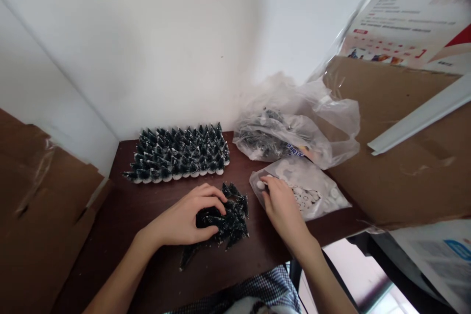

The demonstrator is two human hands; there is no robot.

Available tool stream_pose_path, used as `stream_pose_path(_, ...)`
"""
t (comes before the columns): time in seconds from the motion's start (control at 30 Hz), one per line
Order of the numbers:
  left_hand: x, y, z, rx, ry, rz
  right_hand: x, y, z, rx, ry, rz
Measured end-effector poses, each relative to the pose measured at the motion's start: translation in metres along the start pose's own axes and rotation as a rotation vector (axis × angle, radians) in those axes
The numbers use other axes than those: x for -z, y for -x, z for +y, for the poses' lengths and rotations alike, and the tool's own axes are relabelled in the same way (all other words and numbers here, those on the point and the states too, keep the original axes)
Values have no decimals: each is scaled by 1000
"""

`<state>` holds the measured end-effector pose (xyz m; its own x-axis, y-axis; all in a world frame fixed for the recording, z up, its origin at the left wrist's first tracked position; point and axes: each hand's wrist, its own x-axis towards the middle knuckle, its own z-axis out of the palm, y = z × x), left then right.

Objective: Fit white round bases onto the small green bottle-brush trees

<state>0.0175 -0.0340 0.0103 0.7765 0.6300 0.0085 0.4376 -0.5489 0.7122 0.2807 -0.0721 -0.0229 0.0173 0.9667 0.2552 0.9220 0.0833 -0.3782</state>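
Dark tabletop [119, 201]: white-based trees [184, 151] line the back edge; loose trees [235, 218] remain under the left hand [186, 213], fingers parted; right hand's [285, 206] hold unclear.

Dark green trees [180, 152] are flecked with white; the worktop [147, 201] is coloured dark brown; the cloth [274, 284] is checked.

From where I stand, the left hand [196, 213] and right hand [283, 203] are both bare, forearms too. Below, I see small-checked dark and white cloth [274, 287], plus something whitish with dark marks, cut off.
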Motion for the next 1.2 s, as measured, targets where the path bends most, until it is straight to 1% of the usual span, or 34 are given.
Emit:
stream_pose_path(0.13,3,2,3,-8,-16,9,2,-12,-3,-49,112,-68)
stream_pose_path(0.3,6,3,2,-2,-15,26,6,-18,-2,-79,198,-55)
stream_pose_path(0.53,4,2,2,-8,-21,51,2,-20,7,-21,163,-14)
stream_pose_path(0.7,1,0,4,-8,-29,18,0,-19,10,-19,103,27)
stream_pose_path(0.83,0,-1,5,24,-65,-21,8,-15,6,-50,-75,63)
stream_pose_path(0.93,-1,-1,5,19,-78,-21,18,-11,-3,-103,-275,82)
stream_pose_path(1.03,-2,-1,6,2,-88,-3,22,-8,-15,-114,-490,127)
stream_pose_path(1.1,-2,-1,6,-11,-89,9,18,-6,-26,-95,-659,142)
stream_pose_path(1.2,-2,-1,6,-23,-88,18,4,-6,-45,-73,-926,110)
